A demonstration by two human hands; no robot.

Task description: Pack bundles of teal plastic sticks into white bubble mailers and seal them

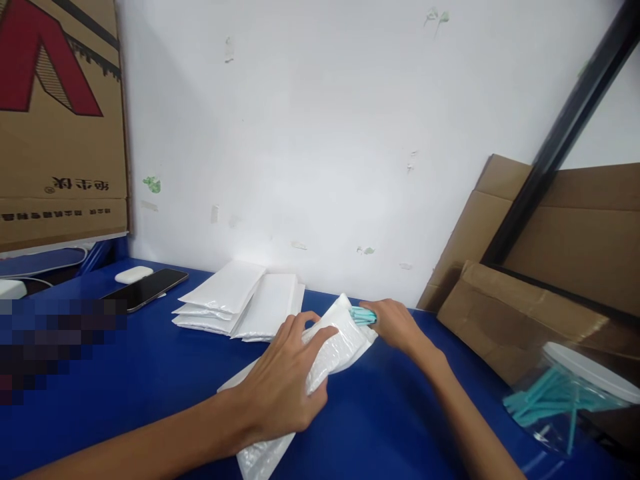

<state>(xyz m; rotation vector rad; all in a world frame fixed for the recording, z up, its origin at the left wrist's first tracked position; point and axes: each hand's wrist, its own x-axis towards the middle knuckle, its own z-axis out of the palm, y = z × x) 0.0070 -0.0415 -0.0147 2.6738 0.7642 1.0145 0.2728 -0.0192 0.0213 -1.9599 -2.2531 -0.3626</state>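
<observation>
My left hand is wrapped round a white padded envelope, which lies tilted above the blue table with its mouth towards the right. At that mouth, my right hand grips a bundle of teal sticks. Their near ends show between my fingers and the envelope; the far ends are hidden inside it. The exact kind of stick cannot be made out. More white padded envelopes lie in two stacks by the wall, beyond my left hand.
A clear jar with a white lid, holding more teal sticks, stands at the right. Cardboard leans behind it near a black bar. A phone and a white case lie at the left of the blue table.
</observation>
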